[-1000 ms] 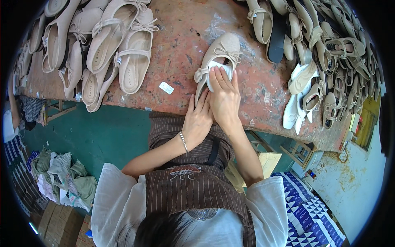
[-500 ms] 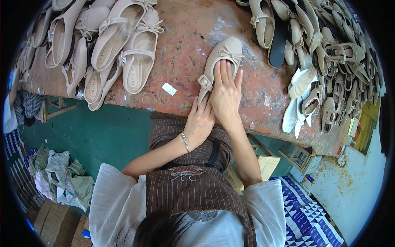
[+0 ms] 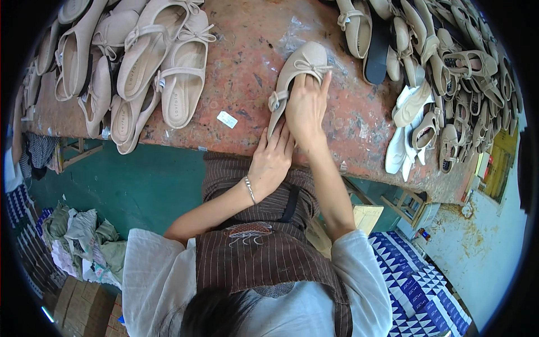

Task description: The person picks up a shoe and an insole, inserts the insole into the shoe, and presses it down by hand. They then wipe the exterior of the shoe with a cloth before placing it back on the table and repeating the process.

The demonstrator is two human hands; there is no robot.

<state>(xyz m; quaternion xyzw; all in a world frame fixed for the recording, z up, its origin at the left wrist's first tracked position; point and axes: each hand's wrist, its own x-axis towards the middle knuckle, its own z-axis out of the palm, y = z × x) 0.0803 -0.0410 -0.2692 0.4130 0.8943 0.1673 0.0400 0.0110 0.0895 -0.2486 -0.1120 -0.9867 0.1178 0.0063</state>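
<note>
A beige slip-on flat shoe (image 3: 309, 57) with a thin bow and a buckled strap lies on the worn red-brown table (image 3: 247, 67), toe pointing away from me. My right hand (image 3: 306, 112) reaches into its opening. Most of those fingertips are hidden under the toe part, while the outer finger stretches along the rim beside the bow. At the heel, by the table's near edge, my left hand (image 3: 270, 163) holds the back of the shoe, fingers close together. Its thumb is hidden. A small white label (image 3: 227, 119) lies to the left of the shoe.
Several beige bow shoes (image 3: 184, 95) stand stacked at the left. A larger pile of similar shoes (image 3: 471, 67) covers the right side, with white shoe-shaped pieces (image 3: 400, 149) at its near edge. Below are blue-and-white boxes (image 3: 415, 292) and a heap of cloth (image 3: 84, 236).
My right hand has pushed deeper into the toe of the shoe, its wrist now raised and fingers more bent. The shoe has shifted slightly away and left in view. My left hand stays at the heel.
</note>
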